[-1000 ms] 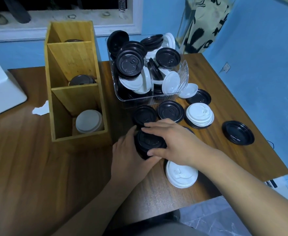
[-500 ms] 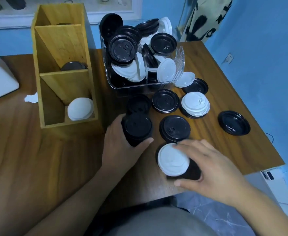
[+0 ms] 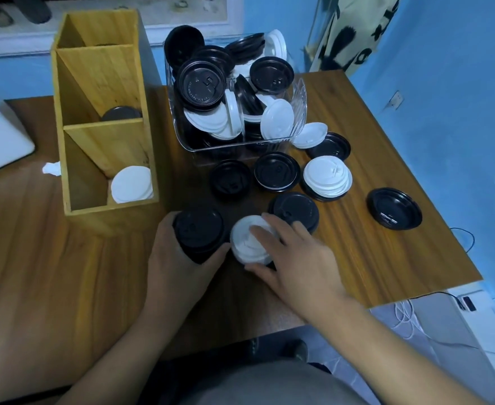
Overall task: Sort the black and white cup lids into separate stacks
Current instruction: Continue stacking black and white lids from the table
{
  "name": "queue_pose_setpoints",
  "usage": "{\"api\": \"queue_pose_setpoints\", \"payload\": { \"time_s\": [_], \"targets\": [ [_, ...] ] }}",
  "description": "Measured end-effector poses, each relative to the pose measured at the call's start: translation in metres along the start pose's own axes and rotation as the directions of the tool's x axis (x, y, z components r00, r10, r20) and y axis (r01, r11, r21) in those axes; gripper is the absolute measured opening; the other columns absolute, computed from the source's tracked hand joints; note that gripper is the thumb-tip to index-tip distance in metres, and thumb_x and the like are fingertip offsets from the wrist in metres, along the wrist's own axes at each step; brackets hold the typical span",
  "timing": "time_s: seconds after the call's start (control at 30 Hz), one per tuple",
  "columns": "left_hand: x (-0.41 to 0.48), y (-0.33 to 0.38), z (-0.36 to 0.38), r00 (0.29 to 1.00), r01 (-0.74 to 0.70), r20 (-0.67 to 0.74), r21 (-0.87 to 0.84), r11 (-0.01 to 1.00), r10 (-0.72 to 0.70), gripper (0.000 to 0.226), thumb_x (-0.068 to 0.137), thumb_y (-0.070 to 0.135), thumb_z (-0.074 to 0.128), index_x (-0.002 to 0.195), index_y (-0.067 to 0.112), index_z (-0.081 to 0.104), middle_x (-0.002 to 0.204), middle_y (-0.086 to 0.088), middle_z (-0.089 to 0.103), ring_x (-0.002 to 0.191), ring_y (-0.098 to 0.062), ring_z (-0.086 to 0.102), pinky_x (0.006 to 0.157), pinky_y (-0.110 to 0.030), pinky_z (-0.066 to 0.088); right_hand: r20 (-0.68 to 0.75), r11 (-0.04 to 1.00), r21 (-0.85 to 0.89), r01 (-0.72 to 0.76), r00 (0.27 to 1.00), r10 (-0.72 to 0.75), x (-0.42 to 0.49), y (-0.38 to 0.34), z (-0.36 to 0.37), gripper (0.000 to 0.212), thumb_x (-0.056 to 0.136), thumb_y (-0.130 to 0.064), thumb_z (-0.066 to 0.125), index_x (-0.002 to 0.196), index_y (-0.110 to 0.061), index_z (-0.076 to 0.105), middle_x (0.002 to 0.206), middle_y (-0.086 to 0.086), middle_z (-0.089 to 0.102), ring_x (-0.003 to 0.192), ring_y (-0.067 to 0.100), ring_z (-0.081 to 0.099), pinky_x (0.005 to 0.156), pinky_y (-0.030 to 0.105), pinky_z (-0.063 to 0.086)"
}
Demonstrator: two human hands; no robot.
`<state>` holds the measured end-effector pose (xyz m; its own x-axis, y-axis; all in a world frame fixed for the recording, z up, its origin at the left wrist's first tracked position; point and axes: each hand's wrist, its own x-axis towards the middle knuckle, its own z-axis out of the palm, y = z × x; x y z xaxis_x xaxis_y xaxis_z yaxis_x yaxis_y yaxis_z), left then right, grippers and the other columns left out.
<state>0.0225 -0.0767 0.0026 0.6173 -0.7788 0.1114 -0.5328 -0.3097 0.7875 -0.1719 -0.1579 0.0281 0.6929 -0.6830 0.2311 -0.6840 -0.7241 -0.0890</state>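
Your table [image 3: 380, 252] was smooth wood-grain with a low sheen. The organizer [image 3: 100, 80] was bare light wood, matt. The bin [image 3: 301, 106] was clear glossy plastic with a ribbed wall. The black lid stack [image 3: 198, 229] you held was matt plastic, and the loose black lid [image 3: 395, 209] was glossier. The white lid [image 3: 243, 242] was smooth plastic, blurred. The paper scrap [image 3: 51, 168] was crumpled and matt.

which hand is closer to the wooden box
Left. The left hand grips a stack of black lids just in front of the wooden box; the right hand holds a white lid farther right.
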Motion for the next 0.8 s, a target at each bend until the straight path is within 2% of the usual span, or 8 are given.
{"api": "queue_pose_setpoints", "payload": {
  "time_s": [0.1, 0.17, 0.27, 0.43, 0.53, 0.67, 0.73, 0.8],
  "targets": [
    [0.0, 0.002, -0.001, 0.999, 0.032, 0.017, -0.019, 0.999, -0.032, 0.084, 0.07, 0.045, 0.092, 0.136, 0.019, 0.046, 0.119, 0.017, 0.049, 0.104, 0.012, 0.042, 0.094, -0.027, 0.046, 0.003, 0.981, 0.19, -0.025, 1.0, 0.025, 0.014, 0.014, -0.009, 0.06, 0.085, -0.071, 0.057, 0.127, -0.028, 0.064, 0.143, -0.008, 0.055, 0.109, 0.018, 0.059, 0.078, 0.032, 0.054],
    [0.002, 0.006, -0.001, 0.999, 0.037, 0.022, -0.049, 0.998, -0.036, 0.088, 0.069, 0.048, 0.091, 0.138, 0.015, 0.047, 0.124, 0.012, 0.05, 0.109, 0.008, 0.042, 0.096, -0.027, 0.042, -0.056, 0.922, 0.374, -0.103, 0.99, 0.133, 0.023, 0.041, -0.025, 0.048, 0.092, -0.061, 0.057, 0.127, -0.029, 0.064, 0.136, -0.012, 0.057, 0.117, 0.015, 0.056, 0.091, 0.029, 0.048],
    [0.006, 0.01, -0.001, 0.999, 0.041, 0.026, -0.026, 0.999, -0.04, 0.095, 0.068, 0.047, 0.092, 0.143, 0.015, 0.044, 0.133, 0.005, 0.052, 0.12, -0.004, 0.047, 0.1, -0.028, 0.041, -0.124, 0.914, 0.344, -0.216, 0.954, 0.272, 0.039, 0.099, -0.041, 0.04, 0.091, -0.038, 0.067, 0.129, -0.025, 0.061, 0.133, -0.008, 0.057, 0.119, 0.02, 0.049, 0.097, 0.036, 0.046],
    [0.003, 0.017, -0.004, 0.999, 0.017, 0.052, -0.031, 0.999, -0.015, 0.095, 0.072, 0.033, 0.093, 0.149, 0.012, 0.04, 0.141, -0.002, 0.052, 0.125, -0.008, 0.045, 0.101, -0.023, 0.035, 0.227, 0.922, 0.273, -0.275, 0.95, 0.216, 0.07, 0.152, -0.038, 0.073, 0.082, -0.038, 0.081, 0.146, -0.029, 0.047, 0.151, -0.004, 0.047, 0.144, 0.021, 0.029, 0.115, 0.038, 0.027],
    [0.001, 0.019, -0.005, 0.998, 0.015, 0.069, -0.031, 0.999, -0.013, 0.093, 0.075, 0.028, 0.091, 0.149, 0.01, 0.039, 0.142, -0.005, 0.051, 0.121, -0.003, 0.042, 0.1, -0.018, 0.031, 0.245, 0.906, 0.294, -0.306, 0.94, 0.238, 0.074, 0.156, -0.033, 0.072, 0.081, -0.041, 0.081, 0.145, -0.031, 0.048, 0.144, -0.004, 0.054, 0.14, 0.019, 0.035, 0.112, 0.042, 0.036],
    [0.002, 0.018, -0.004, 0.998, 0.02, 0.06, -0.029, 0.999, -0.018, 0.095, 0.074, 0.034, 0.092, 0.15, 0.016, 0.038, 0.139, 0.005, 0.048, 0.117, 0.005, 0.038, 0.099, -0.016, 0.031, 0.064, 0.886, 0.346, -0.309, 0.95, 0.307, 0.058, 0.149, -0.042, 0.069, 0.079, -0.043, 0.083, 0.139, -0.029, 0.053, 0.137, -0.007, 0.058, 0.129, 0.018, 0.048, 0.099, 0.031, 0.038],
    [0.002, 0.016, -0.002, 0.998, 0.034, 0.051, -0.014, 0.999, -0.033, 0.102, 0.071, 0.04, 0.092, 0.152, 0.018, 0.036, 0.144, 0.003, 0.049, 0.125, -0.002, 0.043, 0.103, -0.02, 0.035, -0.02, 0.862, 0.411, -0.296, 0.943, 0.333, 0.037, 0.136, -0.051, 0.066, 0.078, -0.042, 0.085, 0.135, -0.03, 0.055, 0.131, -0.009, 0.058, 0.12, 0.016, 0.052, 0.096, 0.031, 0.04],
    [0.003, 0.013, 0.0, 0.998, 0.036, 0.042, 0.015, 0.999, -0.037, 0.109, 0.066, 0.048, 0.092, 0.154, 0.021, 0.033, 0.149, 0.002, 0.048, 0.135, -0.011, 0.044, 0.109, -0.026, 0.036, -0.015, 0.851, 0.458, -0.257, 0.955, 0.296, 0.009, 0.117, -0.054, 0.064, 0.075, -0.045, 0.085, 0.131, -0.028, 0.058, 0.123, -0.011, 0.059, 0.113, 0.013, 0.055, 0.095, 0.031, 0.043]
  ]
}}
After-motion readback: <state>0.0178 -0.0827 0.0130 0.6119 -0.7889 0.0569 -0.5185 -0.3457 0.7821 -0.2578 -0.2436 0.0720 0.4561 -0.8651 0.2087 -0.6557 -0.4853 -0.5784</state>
